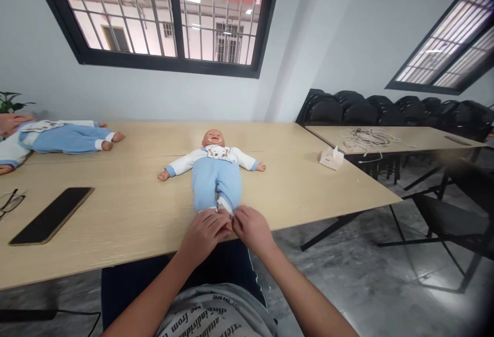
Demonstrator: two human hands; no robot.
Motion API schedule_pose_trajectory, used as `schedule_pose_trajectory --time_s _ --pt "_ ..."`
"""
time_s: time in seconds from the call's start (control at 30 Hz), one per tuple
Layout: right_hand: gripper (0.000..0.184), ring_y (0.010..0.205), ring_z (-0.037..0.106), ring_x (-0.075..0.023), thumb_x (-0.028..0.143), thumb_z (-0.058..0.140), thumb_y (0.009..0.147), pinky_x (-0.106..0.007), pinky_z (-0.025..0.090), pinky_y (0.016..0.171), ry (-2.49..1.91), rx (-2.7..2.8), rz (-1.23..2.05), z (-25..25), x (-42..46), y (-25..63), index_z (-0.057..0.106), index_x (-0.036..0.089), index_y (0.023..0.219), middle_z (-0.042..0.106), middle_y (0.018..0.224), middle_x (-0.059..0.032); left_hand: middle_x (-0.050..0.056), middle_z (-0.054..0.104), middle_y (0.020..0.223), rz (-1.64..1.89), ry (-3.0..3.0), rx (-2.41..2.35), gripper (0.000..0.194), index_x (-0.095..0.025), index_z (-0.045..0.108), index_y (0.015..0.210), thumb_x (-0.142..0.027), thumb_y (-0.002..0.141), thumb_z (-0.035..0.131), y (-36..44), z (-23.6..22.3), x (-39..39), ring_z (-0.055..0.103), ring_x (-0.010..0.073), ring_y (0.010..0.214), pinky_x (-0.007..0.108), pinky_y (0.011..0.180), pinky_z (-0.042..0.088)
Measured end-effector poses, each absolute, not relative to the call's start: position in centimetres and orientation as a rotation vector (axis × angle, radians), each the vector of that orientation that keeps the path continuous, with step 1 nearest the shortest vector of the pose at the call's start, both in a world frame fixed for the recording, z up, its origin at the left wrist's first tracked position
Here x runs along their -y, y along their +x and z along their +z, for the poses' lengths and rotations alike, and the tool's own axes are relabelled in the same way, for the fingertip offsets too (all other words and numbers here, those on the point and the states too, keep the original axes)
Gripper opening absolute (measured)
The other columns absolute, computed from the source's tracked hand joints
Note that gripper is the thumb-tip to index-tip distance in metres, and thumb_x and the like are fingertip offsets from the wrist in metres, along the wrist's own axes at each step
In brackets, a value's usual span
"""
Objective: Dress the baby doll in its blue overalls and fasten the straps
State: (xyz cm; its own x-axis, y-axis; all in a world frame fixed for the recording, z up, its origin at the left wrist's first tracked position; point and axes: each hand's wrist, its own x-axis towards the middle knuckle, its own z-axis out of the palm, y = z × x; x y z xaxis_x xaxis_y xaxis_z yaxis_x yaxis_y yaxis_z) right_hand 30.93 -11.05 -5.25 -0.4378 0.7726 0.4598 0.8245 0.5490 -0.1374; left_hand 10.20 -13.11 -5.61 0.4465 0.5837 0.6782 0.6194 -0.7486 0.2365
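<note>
A baby doll [217,178] lies on its back on the wooden table, its head toward the window and its feet at the near edge. It wears light blue trousers and a white top with an animal face on the chest. My left hand [206,231] lies over the doll's lower legs and feet, fingers curled round them. At the cuff of the trouser leg on the right, my right hand [250,225] is closed, its fingertips pinching near the white cuff [225,205]. Both hands partly hide the doll's feet.
A second doll in matching clothes [69,137] lies at the far left. Nearer are a black phone [52,215] and eyeglasses [11,202]. A tissue box [331,158] stands at the right, cables [366,138] lie on another table, and black chairs [358,109] line the wall.
</note>
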Motion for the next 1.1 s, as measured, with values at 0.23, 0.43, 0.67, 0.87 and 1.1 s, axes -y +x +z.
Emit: schedule_pose_trajectory --time_s 0.23,0.43,0.67,0.87,1.1 --pt "0.018 0.091 0.060 -0.0213 0.026 0.055 0.100 -0.032 0.043 0.077 -1.265 2.279 -0.155 -2.5 10.9 30.4 0.063 0.019 0.116 0.066 0.104 -0.0090 0.004 0.073 0.103 -1.187 -2.665 1.005 0.013 -0.020 0.064 0.111 -0.023 0.099 0.063 10.3 -5.5 13.3 0.064 0.0217 0.100 0.043 0.098 0.052" --pt "0.015 0.078 0.053 -0.0201 0.023 0.059 0.099 -0.034 0.037 0.071 -1.141 2.603 -0.384 -0.4 8.0 28.3 0.063 0.018 0.086 0.062 0.087 -0.0067 0.005 0.073 0.101 -1.163 -2.646 1.044 0.010 -0.019 0.066 0.105 -0.027 0.099 0.062 10.2 -5.7 13.3 0.065 0.0217 0.098 0.041 0.093 0.054" --pt "0.013 0.088 0.055 -0.0209 0.023 0.051 0.104 -0.033 0.041 0.079 -0.904 2.687 -0.100 -0.7 9.5 30.1 0.063 0.020 0.099 0.064 0.093 -0.0056 0.003 0.073 0.102 -1.130 -2.635 1.041 0.010 -0.021 0.066 0.107 -0.027 0.100 0.061 10.2 -5.8 13.5 0.065 0.0211 0.100 0.043 0.099 0.051" --pt "0.008 0.088 0.057 -0.0236 0.024 0.054 0.099 -0.035 0.042 0.078 -1.269 2.227 0.052 -3.4 11.6 31.0 0.059 0.020 0.093 0.064 0.090 -0.0069 0.005 0.075 0.111 -1.378 -2.641 1.068 0.016 -0.021 0.063 0.114 -0.026 0.099 0.064 9.8 -5.6 13.8 0.068 0.0199 0.103 0.041 0.099 0.052" --pt "0.019 0.073 0.051 -0.0197 0.014 0.051 0.089 -0.031 0.034 0.068 -1.432 2.125 0.029 -5.3 11.9 29.8 0.049 0.022 0.072 0.056 0.072 -0.0023 0.004 0.075 0.107 -1.463 -2.677 1.061 0.014 -0.023 0.064 0.111 -0.026 0.098 0.066 9.7 -5.7 13.7 0.069 0.0193 0.102 0.038 0.096 0.053"
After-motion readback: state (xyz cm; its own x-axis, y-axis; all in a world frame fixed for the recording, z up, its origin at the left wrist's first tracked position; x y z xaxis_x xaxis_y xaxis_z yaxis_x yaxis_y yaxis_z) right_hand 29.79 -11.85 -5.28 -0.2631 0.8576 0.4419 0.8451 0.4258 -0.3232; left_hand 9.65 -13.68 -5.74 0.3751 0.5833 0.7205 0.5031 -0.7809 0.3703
